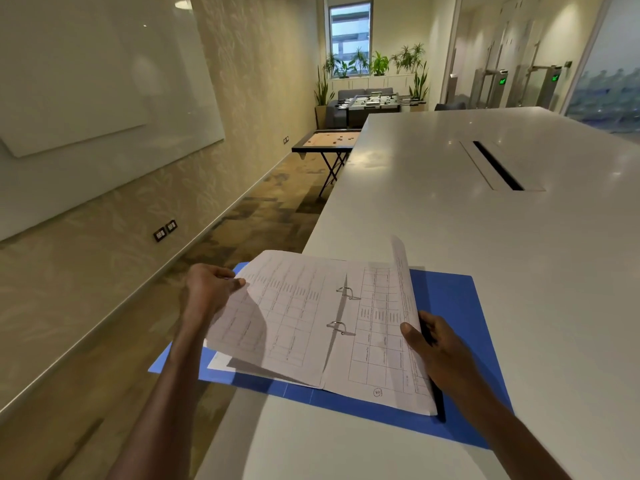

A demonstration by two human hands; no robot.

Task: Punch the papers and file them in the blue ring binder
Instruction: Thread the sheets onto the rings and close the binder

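The blue ring binder (453,299) lies open on the near left corner of the white table (485,220), its left cover hanging past the table edge. Printed papers (298,323) with tables sit on its two metal rings (341,308). My left hand (207,289) pinches the left edge of the left-side sheets and holds them lifted. My right hand (433,344) grips the right edge of the right-side sheets, thumb on top, with one sheet curling upward. No hole punch is in view.
A long black cable slot (498,166) runs down the table's middle. The table's left edge drops to carpet beside a wall with a whiteboard (97,81). A carrom board on a stand (329,140) and a foosball table (374,102) stand farther back.
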